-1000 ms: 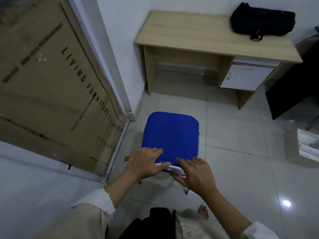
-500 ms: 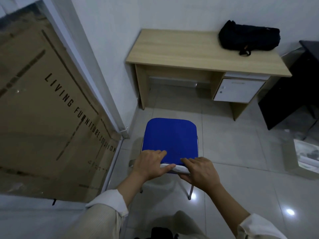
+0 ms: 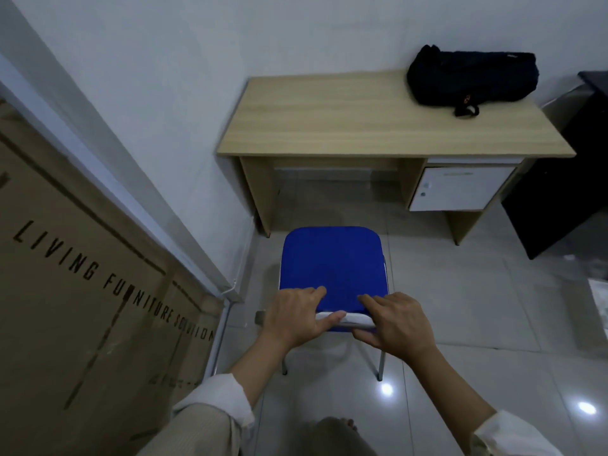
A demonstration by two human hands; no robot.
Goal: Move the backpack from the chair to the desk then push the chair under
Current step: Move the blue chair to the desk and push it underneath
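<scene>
The black backpack (image 3: 470,77) lies on the back right corner of the light wooden desk (image 3: 345,126), against the wall. A chair (image 3: 332,264) with a blue seat and metal legs stands on the tiled floor just in front of the desk's leg opening. My left hand (image 3: 296,319) and my right hand (image 3: 393,324) both grip the top of the chair's backrest, side by side, fingers over the front and thumbs along the white rim. The seat is bare.
A large cardboard box (image 3: 82,291) printed "LIVING FURNITURE SOLUTION" leans at the left behind a white frame. The desk has a white drawer unit (image 3: 460,189) on its right side. A black piece of furniture (image 3: 566,192) stands right of the desk.
The chair, held by both hands, has travelled forward toward the desk, and the desk looms larger and closer. The backpack has stayed put on the desk.
</scene>
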